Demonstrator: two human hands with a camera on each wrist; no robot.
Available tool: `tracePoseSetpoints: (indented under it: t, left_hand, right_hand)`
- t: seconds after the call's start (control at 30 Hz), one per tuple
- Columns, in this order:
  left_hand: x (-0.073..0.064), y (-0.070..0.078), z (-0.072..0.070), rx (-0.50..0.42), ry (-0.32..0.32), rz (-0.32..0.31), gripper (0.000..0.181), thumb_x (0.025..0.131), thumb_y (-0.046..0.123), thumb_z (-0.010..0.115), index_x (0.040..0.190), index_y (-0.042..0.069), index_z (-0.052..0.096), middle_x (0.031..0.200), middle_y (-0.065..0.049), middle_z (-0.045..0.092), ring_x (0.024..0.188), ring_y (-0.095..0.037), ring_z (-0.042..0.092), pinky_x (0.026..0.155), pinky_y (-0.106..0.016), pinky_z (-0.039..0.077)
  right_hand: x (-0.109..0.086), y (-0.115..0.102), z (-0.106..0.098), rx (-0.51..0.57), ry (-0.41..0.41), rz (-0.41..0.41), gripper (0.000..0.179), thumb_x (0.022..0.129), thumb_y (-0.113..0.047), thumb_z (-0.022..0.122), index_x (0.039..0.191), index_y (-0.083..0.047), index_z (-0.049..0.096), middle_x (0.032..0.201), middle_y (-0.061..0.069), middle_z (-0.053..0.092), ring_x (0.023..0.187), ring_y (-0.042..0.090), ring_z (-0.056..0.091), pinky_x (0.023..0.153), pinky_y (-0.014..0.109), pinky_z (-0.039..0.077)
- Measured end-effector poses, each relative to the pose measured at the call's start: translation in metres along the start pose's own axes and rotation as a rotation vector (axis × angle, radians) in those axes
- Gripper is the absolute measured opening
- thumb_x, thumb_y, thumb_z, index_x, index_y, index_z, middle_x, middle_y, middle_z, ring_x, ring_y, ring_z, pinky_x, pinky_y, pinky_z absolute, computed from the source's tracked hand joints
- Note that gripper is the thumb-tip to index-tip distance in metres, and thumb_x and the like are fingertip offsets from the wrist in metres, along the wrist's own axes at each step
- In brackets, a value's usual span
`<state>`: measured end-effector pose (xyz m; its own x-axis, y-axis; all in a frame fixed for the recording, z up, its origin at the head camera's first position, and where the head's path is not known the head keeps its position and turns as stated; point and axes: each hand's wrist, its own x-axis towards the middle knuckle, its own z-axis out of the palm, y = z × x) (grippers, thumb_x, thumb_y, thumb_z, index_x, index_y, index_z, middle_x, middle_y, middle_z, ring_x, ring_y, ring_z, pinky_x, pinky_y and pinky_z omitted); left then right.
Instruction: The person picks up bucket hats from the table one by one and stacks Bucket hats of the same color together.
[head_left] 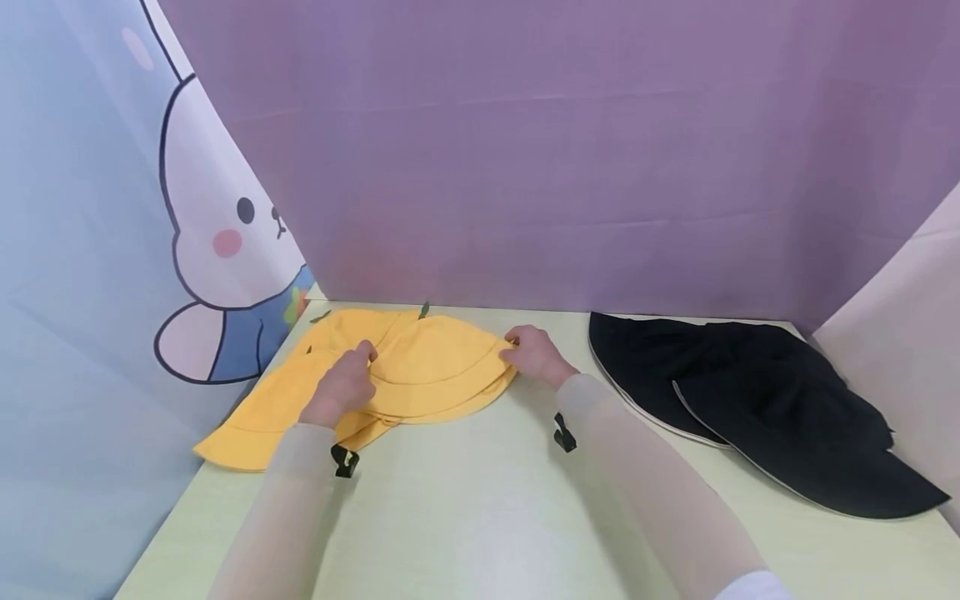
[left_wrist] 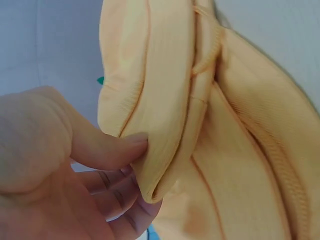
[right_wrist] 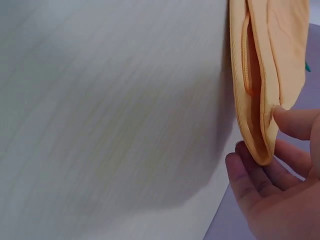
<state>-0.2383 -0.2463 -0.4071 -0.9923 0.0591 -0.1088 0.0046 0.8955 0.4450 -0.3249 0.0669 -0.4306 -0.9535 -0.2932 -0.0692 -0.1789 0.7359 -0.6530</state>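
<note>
A yellow hat, folded flat with a small green tab on its crown, lies over other yellow hats at the table's back left. My left hand pinches the left end of its brim; in the left wrist view the thumb presses on top and the fingers curl beneath. At the opposite end my right hand pinches the brim corner, with the thumb on one side and the fingers below. A thin yellow cord shows inside the hat's opening.
Two dark hats overlap at the right side of the pale table. A purple curtain rises behind the table, and a blue cloth with a rabbit print hangs at the left. Black strap clips hang at the wrists.
</note>
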Motion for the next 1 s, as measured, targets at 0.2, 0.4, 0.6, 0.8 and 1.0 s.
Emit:
tracePoseSetpoints:
  t: [0.2,0.4,0.6,0.8,1.0]
  left_hand:
    - [0.004,0.01,-0.005,0.036,0.019,0.037,0.042,0.089,-0.005,0.052,0.13,-0.002,0.045,0.115,-0.023,0.054,0.086,-0.032,0.052,0.069,-0.04,0.043]
    - [0.008,0.02,-0.008,0.06,-0.02,0.075,0.043,0.089,-0.007,0.048,0.131,-0.002,0.045,0.114,-0.023,0.056,0.087,-0.032,0.051,0.067,-0.038,0.042]
    - [0.013,0.034,-0.005,0.036,-0.078,0.14,0.047,0.088,-0.01,0.044,0.134,-0.001,0.045,0.105,-0.021,0.057,0.08,-0.03,0.05,0.062,-0.036,0.039]
    - [0.015,0.039,0.006,0.018,-0.08,0.188,0.044,0.089,-0.01,0.044,0.132,-0.001,0.047,0.097,-0.016,0.057,0.079,-0.027,0.05,0.067,-0.036,0.042]
    - [0.012,0.045,0.018,-0.014,-0.109,0.224,0.039,0.092,-0.011,0.046,0.129,-0.001,0.049,0.088,-0.012,0.058,0.071,-0.023,0.049,0.064,-0.033,0.041]
  right_hand:
    - [-0.007,0.003,-0.009,-0.008,0.066,0.018,0.021,0.089,-0.011,0.074,0.105,0.002,0.072,0.101,0.012,0.07,0.089,0.024,0.063,0.078,0.034,0.053]
    - [-0.025,0.011,-0.023,0.044,0.094,0.075,0.015,0.083,-0.008,0.079,0.094,-0.001,0.074,0.092,0.008,0.069,0.082,0.021,0.062,0.072,0.03,0.052]
    - [-0.047,0.025,-0.038,0.061,0.086,0.098,0.015,0.083,-0.008,0.079,0.092,0.0,0.071,0.088,0.008,0.067,0.072,0.019,0.062,0.063,0.029,0.052]
    - [-0.063,0.033,-0.045,-0.052,0.097,0.067,0.014,0.082,-0.009,0.08,0.089,-0.001,0.07,0.084,0.007,0.068,0.066,0.018,0.063,0.062,0.029,0.052]
    - [-0.078,0.04,-0.051,-0.126,0.087,0.089,0.015,0.082,-0.01,0.08,0.087,-0.002,0.069,0.083,0.007,0.066,0.07,0.02,0.061,0.064,0.031,0.051]
